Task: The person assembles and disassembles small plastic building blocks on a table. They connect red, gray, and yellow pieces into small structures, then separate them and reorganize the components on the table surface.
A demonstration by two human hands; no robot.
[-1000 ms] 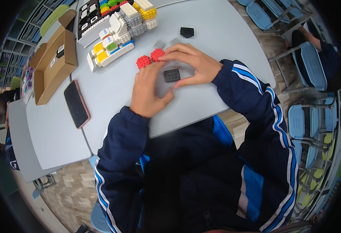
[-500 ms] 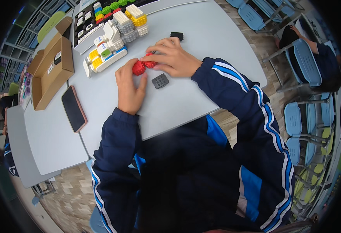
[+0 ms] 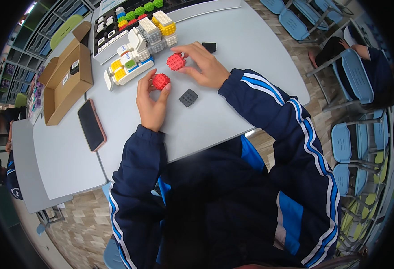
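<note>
wood-patterned floor [image 3: 80,219] | light-blue chairs [image 3: 359,75], right side | pale grey tables [image 3: 62,163] | shelving [image 3: 24,62], upper left

left hand [image 3: 152,106] and right hand [image 3: 206,67] each hold 1 red studded piece [image 3: 161,81] near a grey block [image 3: 188,97].

Left hand [image 3: 152,106], right hand [image 3: 207,67] apart, both curled, seemingly pinching; contact partly hidden.

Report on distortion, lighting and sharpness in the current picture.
Head view: the fisheye lens bows the right edge of the table, and black fills the corners; head view: soft tabletop light, no harsh shadows; head view: the red studded piece in the left hand looks fairly crisp, the chairs far right softer.
</note>
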